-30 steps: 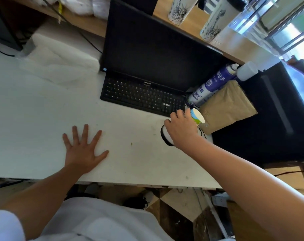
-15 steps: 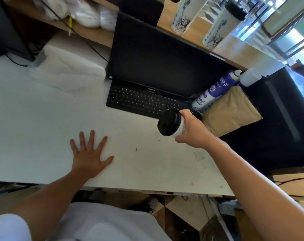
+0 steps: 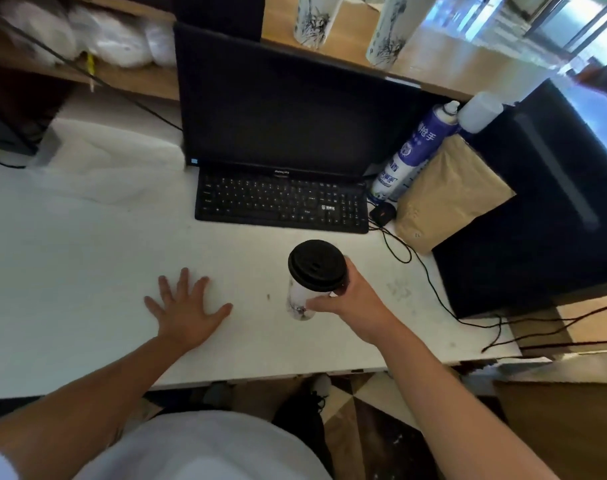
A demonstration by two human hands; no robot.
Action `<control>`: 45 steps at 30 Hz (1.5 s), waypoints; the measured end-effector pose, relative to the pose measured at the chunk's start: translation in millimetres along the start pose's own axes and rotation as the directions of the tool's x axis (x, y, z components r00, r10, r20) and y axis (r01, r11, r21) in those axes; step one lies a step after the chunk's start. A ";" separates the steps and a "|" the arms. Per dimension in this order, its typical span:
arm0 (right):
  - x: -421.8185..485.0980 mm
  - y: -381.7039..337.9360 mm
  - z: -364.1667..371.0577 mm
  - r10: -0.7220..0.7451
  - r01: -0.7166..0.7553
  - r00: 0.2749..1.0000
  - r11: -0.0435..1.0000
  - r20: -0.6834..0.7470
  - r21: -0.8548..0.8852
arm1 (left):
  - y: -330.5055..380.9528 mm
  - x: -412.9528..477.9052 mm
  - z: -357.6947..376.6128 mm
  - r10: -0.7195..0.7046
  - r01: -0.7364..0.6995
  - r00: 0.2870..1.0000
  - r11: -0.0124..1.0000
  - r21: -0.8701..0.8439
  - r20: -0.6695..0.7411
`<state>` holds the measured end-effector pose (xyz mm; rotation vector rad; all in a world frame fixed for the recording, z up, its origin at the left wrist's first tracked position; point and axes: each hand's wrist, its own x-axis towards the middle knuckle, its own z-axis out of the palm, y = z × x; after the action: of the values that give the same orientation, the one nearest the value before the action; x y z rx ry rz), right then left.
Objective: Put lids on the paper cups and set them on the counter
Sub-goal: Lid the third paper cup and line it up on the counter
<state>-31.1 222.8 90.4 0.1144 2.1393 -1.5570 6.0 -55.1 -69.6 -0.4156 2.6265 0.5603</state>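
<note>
Counter cups (image 3: 317, 20) cropped at top

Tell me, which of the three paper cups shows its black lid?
The paper cup in the right hand, with the black lid; the tops of the two cups on the wooden counter are out of view.

A white desk (image 3: 87, 271) carries a black keyboard (image 3: 281, 202) at twelve o'clock, with a dark monitor (image 3: 278, 109) standing just behind it. At two o'clock a blue-and-white spray can (image 3: 411, 150) leans beside a brown paper bag (image 3: 447, 195), a small black mouse (image 3: 383, 213) near the can's foot. The left hand (image 3: 187, 310) lies flat, fingers spread, at seven o'clock, and crumpled white sheeting (image 3: 111, 161) sits at ten o'clock.
</note>
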 end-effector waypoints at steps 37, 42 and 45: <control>68.6 -47.0 -205.6 -0.220 0.214 0.974 0.973 0.056 0.087 | 324.7 3.7 -121.7 0.473 -0.434 0.871 0.614 -0.659 -0.133; 84.9 -60.5 -217.8 -0.258 0.255 0.963 0.966 0.076 0.048 | 339.6 8.0 -132.2 0.425 -0.438 0.884 0.609 -0.661 -0.194; 89.5 -79.7 -227.3 -0.294 0.296 0.954 0.955 0.062 -0.020 | 350.7 12.3 -147.7 0.431 -0.472 0.872 0.615 -0.632 -0.232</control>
<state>-213.1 383.8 173.9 -0.2709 2.2094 -1.6664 -183.3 183.4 158.9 0.0658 2.4846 1.7268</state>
